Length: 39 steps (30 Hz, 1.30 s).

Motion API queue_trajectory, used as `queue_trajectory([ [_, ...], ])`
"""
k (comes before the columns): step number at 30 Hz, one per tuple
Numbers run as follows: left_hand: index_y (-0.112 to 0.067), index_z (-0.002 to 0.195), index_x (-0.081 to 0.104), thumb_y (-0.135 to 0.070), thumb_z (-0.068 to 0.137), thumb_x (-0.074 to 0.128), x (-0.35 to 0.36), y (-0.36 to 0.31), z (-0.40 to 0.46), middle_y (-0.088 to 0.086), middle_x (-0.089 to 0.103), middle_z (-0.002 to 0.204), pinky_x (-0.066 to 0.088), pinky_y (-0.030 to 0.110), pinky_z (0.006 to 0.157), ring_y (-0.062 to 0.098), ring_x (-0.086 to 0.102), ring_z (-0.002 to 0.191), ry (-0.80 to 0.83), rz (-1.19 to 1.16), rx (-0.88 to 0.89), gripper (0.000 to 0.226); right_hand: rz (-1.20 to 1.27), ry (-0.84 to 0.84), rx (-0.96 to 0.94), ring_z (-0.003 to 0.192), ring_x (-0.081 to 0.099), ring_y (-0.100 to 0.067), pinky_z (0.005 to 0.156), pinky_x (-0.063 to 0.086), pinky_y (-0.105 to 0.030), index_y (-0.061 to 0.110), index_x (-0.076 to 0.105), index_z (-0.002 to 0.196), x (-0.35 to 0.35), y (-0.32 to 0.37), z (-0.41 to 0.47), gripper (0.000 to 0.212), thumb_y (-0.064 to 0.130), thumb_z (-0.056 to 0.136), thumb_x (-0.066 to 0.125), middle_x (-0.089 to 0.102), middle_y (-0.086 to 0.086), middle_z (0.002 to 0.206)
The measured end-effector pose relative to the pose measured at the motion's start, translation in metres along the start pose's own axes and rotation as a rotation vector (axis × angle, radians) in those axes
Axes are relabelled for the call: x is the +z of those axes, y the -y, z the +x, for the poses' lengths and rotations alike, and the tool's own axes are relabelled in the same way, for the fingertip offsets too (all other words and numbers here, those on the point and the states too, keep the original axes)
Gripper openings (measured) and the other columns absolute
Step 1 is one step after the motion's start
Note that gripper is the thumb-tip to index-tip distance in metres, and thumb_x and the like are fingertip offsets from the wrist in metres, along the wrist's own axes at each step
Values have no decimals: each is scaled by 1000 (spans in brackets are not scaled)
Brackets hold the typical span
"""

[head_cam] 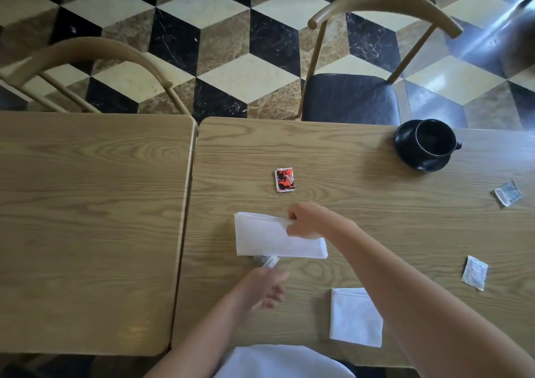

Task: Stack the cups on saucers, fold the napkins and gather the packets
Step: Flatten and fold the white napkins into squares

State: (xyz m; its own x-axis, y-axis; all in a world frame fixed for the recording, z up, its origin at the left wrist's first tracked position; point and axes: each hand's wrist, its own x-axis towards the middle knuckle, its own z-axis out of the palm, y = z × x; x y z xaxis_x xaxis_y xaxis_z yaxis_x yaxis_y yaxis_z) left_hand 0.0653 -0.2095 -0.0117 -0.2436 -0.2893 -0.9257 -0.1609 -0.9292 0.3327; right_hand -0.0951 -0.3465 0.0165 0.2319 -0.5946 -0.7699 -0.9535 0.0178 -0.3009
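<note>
The napkin (278,237) could slide or fold crooked, since the right hand (304,221) only pinches its far edge while a packet (265,261) lies half under its near edge, just ahead of the left hand (267,286). That left hand has its fingers curled toward the packet, but blur hides whether they grip it. Other packets lie well off to the right on the tabletop (362,175).

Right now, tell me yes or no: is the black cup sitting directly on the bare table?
No, the black cup stands on a black saucer, which rests on the table.
</note>
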Motion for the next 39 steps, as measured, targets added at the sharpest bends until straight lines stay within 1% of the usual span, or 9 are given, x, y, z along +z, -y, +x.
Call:
queue_trajectory([
  [6,-14,106,65,-46,62,91,7,-31,-7,3,71,88,51,33,74,23,67,90,63,-439,251,60,119,-220,-197,58,38,-20,51,28,-32,24,39,70,-28,20,-48,22,17,78,58,48,4,70],
  [10,-19,131,58,-27,88,75,-1,-50,-5,8,69,132,51,36,99,21,66,121,138,-533,411,47,510,-368,-297,64,39,-16,58,31,-34,11,51,80,-30,20,-69,17,16,81,67,48,1,71],
  [12,-19,136,57,-22,91,71,-7,-56,-5,9,67,135,51,37,100,21,65,124,173,-542,489,47,834,-372,-240,66,44,-13,59,33,-30,7,55,84,-17,16,-75,20,18,83,71,51,1,75],
  [17,-1,120,64,-7,88,72,-14,-39,-5,17,75,115,58,38,73,33,72,97,-74,-427,331,34,1278,-255,52,90,68,-20,77,50,-34,7,69,109,64,-1,-71,20,14,91,69,76,-11,106],
  [22,-5,95,63,3,92,61,-6,11,-2,13,73,90,49,22,50,20,68,69,-228,-169,120,8,1261,-48,410,85,64,-25,74,45,-37,-1,66,115,138,-20,-72,33,18,89,66,75,-18,104],
  [25,-4,97,63,-1,92,61,-2,30,-2,12,75,90,50,25,54,22,68,72,-225,-106,38,7,1188,5,453,91,69,-29,76,53,-39,7,68,109,152,-26,-78,29,24,86,65,74,-20,114],
  [31,-1,102,59,-4,89,63,-1,27,-1,22,70,103,51,40,76,28,62,89,-262,-160,20,14,1176,-26,479,81,70,-30,80,64,-46,-1,63,102,137,-30,-79,23,18,87,65,64,-16,88],
  [35,-6,88,64,-6,86,58,-6,1,-7,10,71,72,50,25,45,21,65,56,-273,-234,14,6,1262,-71,489,74,76,-32,66,65,-46,-6,61,107,108,-29,-77,33,19,85,65,57,-13,88],
  [39,-9,83,58,-7,83,46,-14,-33,-7,13,74,68,51,23,43,24,70,49,-243,-351,7,12,1403,-38,425,78,79,-28,56,60,-33,0,64,112,72,-24,-64,35,25,91,51,79,-14,91],
])
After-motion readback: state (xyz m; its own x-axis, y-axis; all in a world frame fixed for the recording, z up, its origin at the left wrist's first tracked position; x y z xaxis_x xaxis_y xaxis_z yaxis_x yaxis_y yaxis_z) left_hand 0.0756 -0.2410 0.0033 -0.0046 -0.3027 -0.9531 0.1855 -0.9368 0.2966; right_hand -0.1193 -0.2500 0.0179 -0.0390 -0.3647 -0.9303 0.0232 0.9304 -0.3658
